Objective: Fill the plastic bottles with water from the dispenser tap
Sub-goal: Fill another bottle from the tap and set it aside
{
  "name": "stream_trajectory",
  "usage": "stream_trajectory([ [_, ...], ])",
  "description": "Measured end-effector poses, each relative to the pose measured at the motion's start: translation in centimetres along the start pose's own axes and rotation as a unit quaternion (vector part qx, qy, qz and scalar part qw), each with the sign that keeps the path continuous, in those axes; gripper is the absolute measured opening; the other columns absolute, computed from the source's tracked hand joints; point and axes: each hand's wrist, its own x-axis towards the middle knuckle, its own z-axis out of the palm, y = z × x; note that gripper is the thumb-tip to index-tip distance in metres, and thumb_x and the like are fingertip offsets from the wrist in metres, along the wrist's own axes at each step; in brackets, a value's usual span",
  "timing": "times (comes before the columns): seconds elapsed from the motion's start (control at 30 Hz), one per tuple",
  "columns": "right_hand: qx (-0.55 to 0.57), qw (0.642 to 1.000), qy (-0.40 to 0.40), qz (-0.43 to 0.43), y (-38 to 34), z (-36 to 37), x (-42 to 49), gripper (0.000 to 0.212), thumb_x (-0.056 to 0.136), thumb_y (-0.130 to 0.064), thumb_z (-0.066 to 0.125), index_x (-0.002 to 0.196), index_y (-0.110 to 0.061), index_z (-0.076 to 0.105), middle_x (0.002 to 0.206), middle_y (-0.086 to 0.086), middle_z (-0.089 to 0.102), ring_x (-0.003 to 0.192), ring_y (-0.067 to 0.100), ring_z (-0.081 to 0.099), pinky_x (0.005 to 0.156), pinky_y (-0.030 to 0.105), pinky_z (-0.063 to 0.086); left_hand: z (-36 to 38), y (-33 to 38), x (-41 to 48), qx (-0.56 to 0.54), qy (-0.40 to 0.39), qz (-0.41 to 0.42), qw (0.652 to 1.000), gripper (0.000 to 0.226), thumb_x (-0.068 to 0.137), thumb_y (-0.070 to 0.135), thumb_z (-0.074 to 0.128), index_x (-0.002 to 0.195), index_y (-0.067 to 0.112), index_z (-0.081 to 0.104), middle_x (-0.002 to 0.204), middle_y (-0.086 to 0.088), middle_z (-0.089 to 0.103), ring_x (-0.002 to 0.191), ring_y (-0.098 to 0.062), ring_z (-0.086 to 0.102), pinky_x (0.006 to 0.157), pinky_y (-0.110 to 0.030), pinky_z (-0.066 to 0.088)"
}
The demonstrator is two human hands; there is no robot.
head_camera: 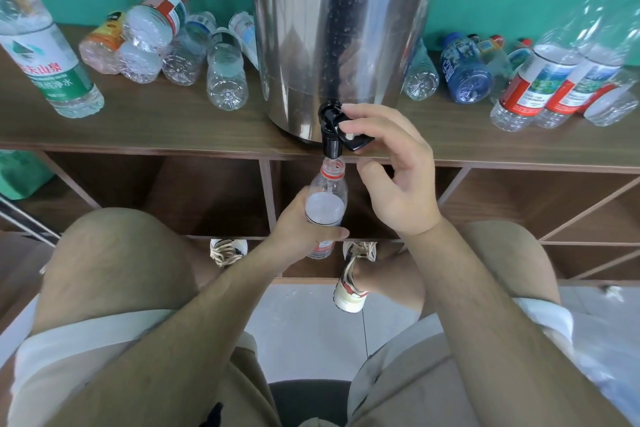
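Right hand [391,163] pinching black plastic tap lever [355,142], left hand [298,229] wrapped round mid-body of clear thin-walled plastic bottle [327,198], mouth-up at 6 o'clock beneath the spout of the shiny steel drum dispenser [346,28] on brown wooden worktop [138,121]; walls likely soft, load growing, so grip the label band without squeezing.

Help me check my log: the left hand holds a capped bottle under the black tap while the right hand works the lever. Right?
Not quite. The head view shows the bottle uncapped, its open mouth under the black tap. The rest stands: the left hand holds it while the right hand works the lever.
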Motion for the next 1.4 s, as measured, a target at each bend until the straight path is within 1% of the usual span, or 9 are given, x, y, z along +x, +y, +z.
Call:
stream_trajectory([
  [0.13,-0.047,0.996,-0.036,-0.060,0.0,-0.9,0.5,0.035,0.088,0.012,0.057,0.118,0.007,0.072,0.135,0.025,0.064,0.128,0.036,0.062,0.107,0.047,0.051,0.0,-0.2,0.2,0.001,0.004,0.001,1.000,0.092,0.070,0.022,0.097,0.144,0.034,0.043,0.133,0.007,0.057,0.128,-0.019,0.055,0.112,-0.052,0.049],
  [0.37,-0.135,0.981,-0.034,-0.134,0.5,-2.1,1.3,0.020,0.093,0.000,0.066,0.109,0.002,0.079,0.123,0.017,0.072,0.103,0.035,0.065,0.099,0.043,0.049,0.0,-0.5,0.5,0.016,0.007,0.006,1.000,0.093,0.071,0.025,0.097,0.146,0.035,0.041,0.135,0.008,0.056,0.129,-0.019,0.054,0.112,-0.050,0.049],
  [0.53,-0.126,0.983,-0.028,-0.132,0.5,-2.0,1.2,0.027,0.089,0.007,0.063,0.110,0.002,0.079,0.120,0.018,0.073,0.101,0.038,0.067,0.098,0.039,0.049,0.0,-0.8,0.5,0.019,0.014,0.007,1.000,0.091,0.071,0.025,0.097,0.143,0.036,0.042,0.130,0.011,0.056,0.124,-0.017,0.055,0.107,-0.043,0.052],
  [0.67,-0.117,0.986,-0.021,-0.121,0.6,-1.7,0.9,0.037,0.083,0.015,0.057,0.109,0.003,0.079,0.122,0.018,0.073,0.102,0.038,0.068,0.096,0.044,0.052,-0.1,-1.1,0.6,0.010,0.018,0.010,1.000,0.089,0.070,0.024,0.097,0.141,0.037,0.044,0.127,0.013,0.058,0.121,-0.015,0.057,0.102,-0.037,0.053],
  [0.83,-0.103,0.989,-0.002,-0.110,0.6,-1.5,0.7,0.038,0.082,0.018,0.056,0.108,0.003,0.079,0.121,0.018,0.074,0.103,0.037,0.069,0.094,0.046,0.053,0.0,-1.1,0.6,0.006,0.018,0.014,1.000,0.088,0.070,0.025,0.097,0.140,0.038,0.044,0.124,0.015,0.057,0.118,-0.013,0.057,0.086,-0.023,0.050],
  [1.03,-0.099,0.989,0.003,-0.106,0.6,-1.6,0.8,0.035,0.083,0.017,0.055,0.105,0.004,0.080,0.120,0.018,0.074,0.102,0.037,0.069,0.093,0.045,0.054,0.0,-1.1,0.7,-0.003,0.019,0.017,1.000,0.087,0.071,0.025,0.096,0.139,0.040,0.043,0.124,0.018,0.056,0.117,-0.010,0.057,0.081,-0.017,0.047],
  [1.17,-0.095,0.990,0.008,-0.102,0.7,-1.4,0.6,0.039,0.081,0.019,0.054,0.106,0.004,0.079,0.121,0.018,0.074,0.100,0.037,0.069,0.090,0.048,0.054,-0.1,-1.3,0.7,-0.003,0.023,0.015,1.000,0.086,0.072,0.026,0.096,0.138,0.039,0.043,0.123,0.017,0.056,0.117,-0.012,0.057,0.086,-0.022,0.049],
  [1.3,-0.091,0.991,0.011,-0.101,0.9,-1.3,0.6,0.038,0.081,0.018,0.054,0.105,0.004,0.079,0.120,0.018,0.074,0.099,0.038,0.069,0.086,0.046,0.055,-0.2,-1.5,0.7,-0.003,0.023,0.011,1.000,0.084,0.072,0.026,0.096,0.134,0.044,0.042,0.121,0.020,0.055,0.115,-0.010,0.057,0.078,-0.016,0.047],
  [1.4,-0.087,0.992,0.012,-0.095,0.9,-1.3,0.6,0.040,0.081,0.018,0.054,0.107,0.003,0.079,0.121,0.017,0.074,0.101,0.038,0.069,0.083,0.046,0.055,-0.3,-1.6,0.9,-0.002,0.025,0.011,1.000,0.084,0.072,0.027,0.096,0.135,0.043,0.042,0.122,0.020,0.055,0.115,-0.010,0.057,0.080,-0.016,0.048],
])
